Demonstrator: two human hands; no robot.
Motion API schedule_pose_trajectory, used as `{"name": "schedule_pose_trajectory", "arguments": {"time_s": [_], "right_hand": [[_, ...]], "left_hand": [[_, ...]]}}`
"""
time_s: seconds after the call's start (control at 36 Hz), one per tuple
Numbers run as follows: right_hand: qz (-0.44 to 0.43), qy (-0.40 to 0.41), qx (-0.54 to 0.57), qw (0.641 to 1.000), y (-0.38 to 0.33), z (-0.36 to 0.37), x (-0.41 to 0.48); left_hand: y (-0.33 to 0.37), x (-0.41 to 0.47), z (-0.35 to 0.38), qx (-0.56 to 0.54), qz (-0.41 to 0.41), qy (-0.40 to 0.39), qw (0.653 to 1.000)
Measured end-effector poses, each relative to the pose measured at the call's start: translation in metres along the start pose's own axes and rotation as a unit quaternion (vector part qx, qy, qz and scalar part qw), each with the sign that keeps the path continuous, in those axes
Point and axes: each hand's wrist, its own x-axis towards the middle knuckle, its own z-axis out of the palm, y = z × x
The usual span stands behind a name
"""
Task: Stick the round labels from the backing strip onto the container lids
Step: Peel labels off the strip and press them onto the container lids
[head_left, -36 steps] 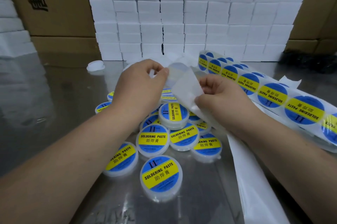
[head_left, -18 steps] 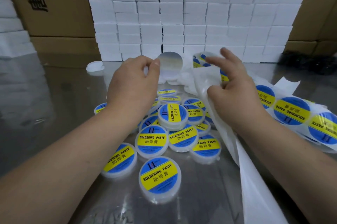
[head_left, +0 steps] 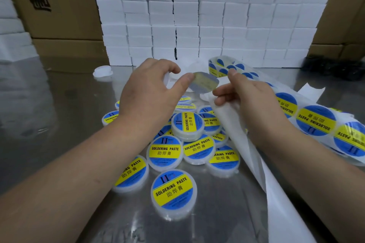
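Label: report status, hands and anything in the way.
Left hand pinches peeled label, in the air, not yet stuck. Right hand grips backing strip. Labelled containers piled underneath.

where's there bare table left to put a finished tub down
Bare table lies left of the left forearm, out to the lone white lid. A smaller patch sits between the nearest container and the backing strip. The container pile and label strip at right are crowded.
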Motion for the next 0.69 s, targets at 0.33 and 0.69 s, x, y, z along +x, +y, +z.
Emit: {"name": "schedule_pose_trajectory", "arguments": {"time_s": [0.33, 0.69], "right_hand": [[0.060, 0.002, 0.043, 0.997, 0.002, 0.002, 0.005], [0.000, 0.035, 0.023, 0.999, 0.004, 0.002, 0.003]], "left_hand": [[0.007, -0.002, -0.004, 0.022, 0.066, -0.030, 0.997], [-0.003, -0.001, 0.003, 0.059, 0.108, -0.055, 0.991]]}}
